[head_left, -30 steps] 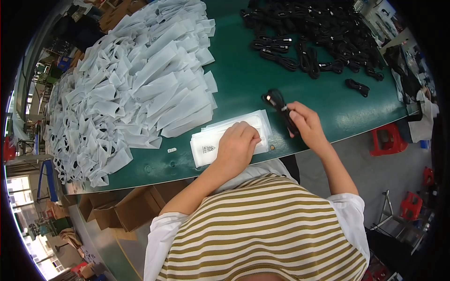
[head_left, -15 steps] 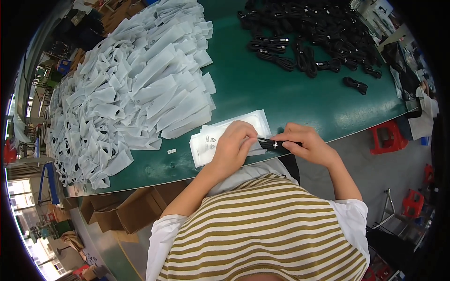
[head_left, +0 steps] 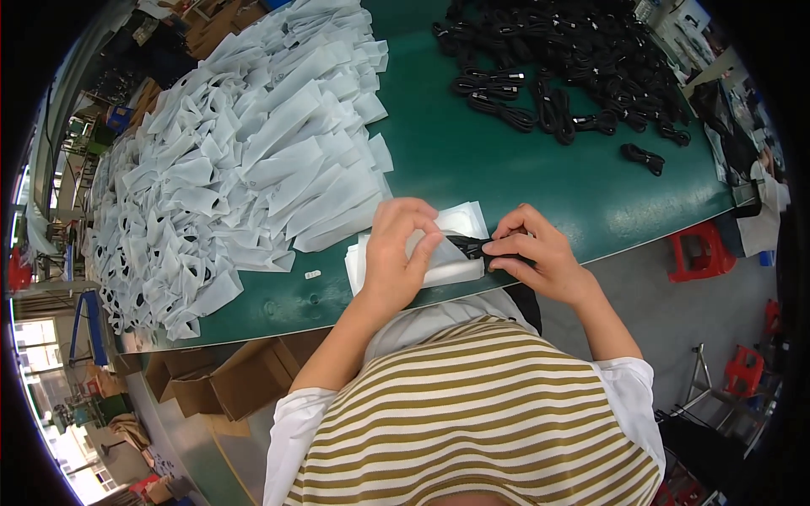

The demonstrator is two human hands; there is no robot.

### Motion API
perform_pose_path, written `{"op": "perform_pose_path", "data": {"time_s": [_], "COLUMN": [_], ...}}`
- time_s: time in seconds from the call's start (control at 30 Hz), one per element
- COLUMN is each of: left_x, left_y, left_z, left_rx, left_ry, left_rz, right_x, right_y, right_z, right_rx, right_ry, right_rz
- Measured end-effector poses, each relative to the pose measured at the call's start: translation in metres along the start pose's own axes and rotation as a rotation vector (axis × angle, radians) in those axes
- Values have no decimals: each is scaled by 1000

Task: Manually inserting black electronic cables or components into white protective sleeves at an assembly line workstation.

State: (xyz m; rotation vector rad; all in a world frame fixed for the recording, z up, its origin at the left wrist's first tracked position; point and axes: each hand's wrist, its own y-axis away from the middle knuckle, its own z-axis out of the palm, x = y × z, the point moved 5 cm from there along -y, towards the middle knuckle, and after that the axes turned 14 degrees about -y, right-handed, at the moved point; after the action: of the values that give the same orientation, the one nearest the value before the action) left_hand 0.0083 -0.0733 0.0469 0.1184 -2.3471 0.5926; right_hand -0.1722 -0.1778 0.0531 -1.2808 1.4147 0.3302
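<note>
My left hand grips the top white pouch of a small stack at the near edge of the green table, thumb and fingers holding its mouth. My right hand pinches a black bundled cable whose end sits in the pouch's opening. Both hands are close together, just above the table edge in front of my striped shirt.
A broad heap of filled white pouches covers the table's left half. Several black coiled cables lie at the far right. Cardboard boxes sit on the floor to the left; red stools stand on the right.
My right hand brought the black cable from the table surface down to the pouch stack. My left hand lifted off the flat stack and took hold of the top pouch's mouth.
</note>
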Motion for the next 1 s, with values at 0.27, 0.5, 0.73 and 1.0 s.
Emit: {"op": "perform_pose_path", "data": {"time_s": [0.27,0.5,0.73,1.0], "left_x": [20,-1,-8,-6], "left_y": [-4,-16,-22,-25], "left_z": [8,-4,-2,3], "left_rx": [-24,-9,21,0], "left_ry": [-48,429,817,897], "left_rz": [130,-123,-218,-285], "right_x": [29,-2,-11,-3], "right_y": [0,-29,-47,-43], "right_z": [26,24,38,48], "right_rx": [250,282,137,285], "right_ry": [-365,-178,-154,-98], "right_rz": [443,-13,3,-66]}}
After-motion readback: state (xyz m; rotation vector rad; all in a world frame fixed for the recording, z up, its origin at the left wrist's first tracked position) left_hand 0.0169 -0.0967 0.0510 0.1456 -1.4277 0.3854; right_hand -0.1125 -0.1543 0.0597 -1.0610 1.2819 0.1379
